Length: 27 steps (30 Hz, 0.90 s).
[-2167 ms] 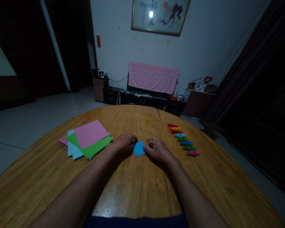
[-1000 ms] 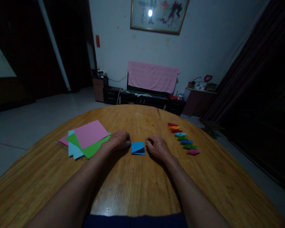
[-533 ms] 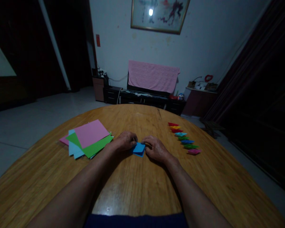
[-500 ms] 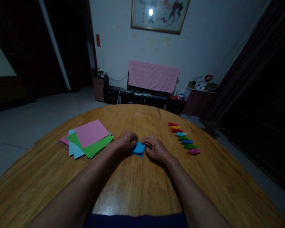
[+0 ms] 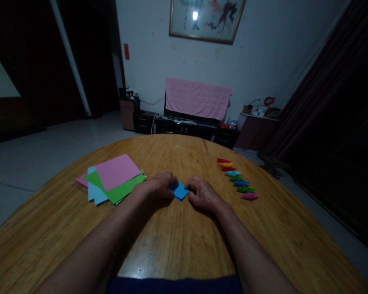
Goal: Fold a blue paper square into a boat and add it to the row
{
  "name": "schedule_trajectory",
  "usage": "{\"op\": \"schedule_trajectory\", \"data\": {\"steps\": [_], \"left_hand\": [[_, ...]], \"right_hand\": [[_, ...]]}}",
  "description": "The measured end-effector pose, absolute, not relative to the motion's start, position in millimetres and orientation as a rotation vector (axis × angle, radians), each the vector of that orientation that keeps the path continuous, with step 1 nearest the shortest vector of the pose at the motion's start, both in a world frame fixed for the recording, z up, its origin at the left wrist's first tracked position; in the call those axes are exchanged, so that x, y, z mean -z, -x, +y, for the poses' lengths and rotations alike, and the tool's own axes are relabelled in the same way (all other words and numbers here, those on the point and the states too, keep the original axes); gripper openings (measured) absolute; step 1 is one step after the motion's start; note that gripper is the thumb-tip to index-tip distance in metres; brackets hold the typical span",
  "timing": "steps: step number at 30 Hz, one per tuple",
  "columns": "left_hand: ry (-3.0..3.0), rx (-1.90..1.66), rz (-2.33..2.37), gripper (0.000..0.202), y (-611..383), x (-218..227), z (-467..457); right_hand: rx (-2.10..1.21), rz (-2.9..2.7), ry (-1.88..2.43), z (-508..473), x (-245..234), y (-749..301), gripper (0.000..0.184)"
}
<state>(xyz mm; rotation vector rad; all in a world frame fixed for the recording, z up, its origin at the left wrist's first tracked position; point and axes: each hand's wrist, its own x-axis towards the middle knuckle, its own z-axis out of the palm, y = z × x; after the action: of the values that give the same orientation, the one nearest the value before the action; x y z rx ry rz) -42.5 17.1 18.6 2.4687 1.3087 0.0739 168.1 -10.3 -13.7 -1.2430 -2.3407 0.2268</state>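
Folded blue paper (image 5: 180, 191) is lying flat on a round wooden table (image 5: 178, 241), directly between the person's hands and tilted like a diamond. The left hand (image 5: 157, 188) is curling in from the left of the folded blue paper, with its fingertips (image 5: 173, 187) touching the near-left edge. The right hand (image 5: 202, 194) is curling in from the right, with its fingertips (image 5: 187, 187) meeting the right corner. Both hands are closed around the edges, but whether they are pinching the paper or only pressing it down cannot be told. Left of the folded blue paper, a loose stack of pink, green and light blue sheets (image 5: 114, 179) is lying just beyond the left hand. Right of it, a slanting row of eight small folded paper pieces (image 5: 235, 178) is running away from the right hand in red, yellow, light blue, green, blue and pink.
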Motion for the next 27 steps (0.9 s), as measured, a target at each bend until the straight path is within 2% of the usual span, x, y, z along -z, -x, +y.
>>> {"op": "schedule_trajectory", "data": {"steps": [17, 27], "left_hand": [[-2.661, -0.286, 1.06, 0.023, 40, 3, 34], [-2.707, -0.217, 1.066, 0.025, 38, -4, 29]], "right_hand": [[-0.245, -2.355, 1.21, -16, 11, -169, 0.017], [-0.2, -2.386, 1.239, -17, 12, -167, 0.017]]}}
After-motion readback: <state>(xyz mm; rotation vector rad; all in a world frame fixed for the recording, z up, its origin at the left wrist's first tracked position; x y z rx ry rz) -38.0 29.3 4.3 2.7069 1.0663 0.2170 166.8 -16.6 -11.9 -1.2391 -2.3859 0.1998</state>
